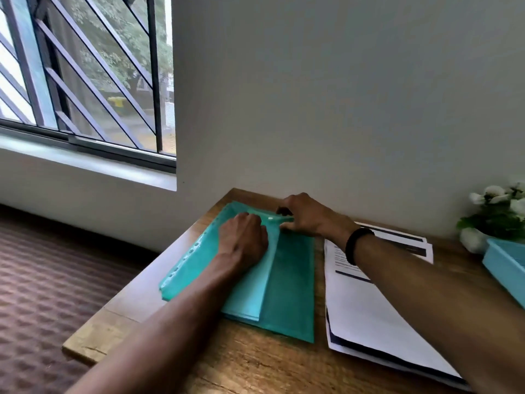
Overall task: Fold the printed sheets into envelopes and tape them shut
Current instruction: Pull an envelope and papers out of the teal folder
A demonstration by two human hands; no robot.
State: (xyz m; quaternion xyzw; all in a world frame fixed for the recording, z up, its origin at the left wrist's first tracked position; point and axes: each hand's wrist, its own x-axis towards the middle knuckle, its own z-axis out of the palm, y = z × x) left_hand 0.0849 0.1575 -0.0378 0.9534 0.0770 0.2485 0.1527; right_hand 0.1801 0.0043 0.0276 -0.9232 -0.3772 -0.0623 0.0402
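Observation:
A teal plastic folder (289, 291) with a punched strip along its left edge lies on the wooden table (255, 362). My left hand (244, 237) presses flat on the folder's paler flap. My right hand (305, 213) pinches the flap's far end beside the white snap button (270, 218). A stack of white printed sheets (366, 305) with dark header bands lies to the right of the folder, partly under my right forearm.
A light blue tray (504, 268) sits at the right edge, with a white pot of white flowers (494, 214) behind it. The wall runs along the table's far side. A barred window (85, 75) is at the upper left, patterned carpet (48, 280) below.

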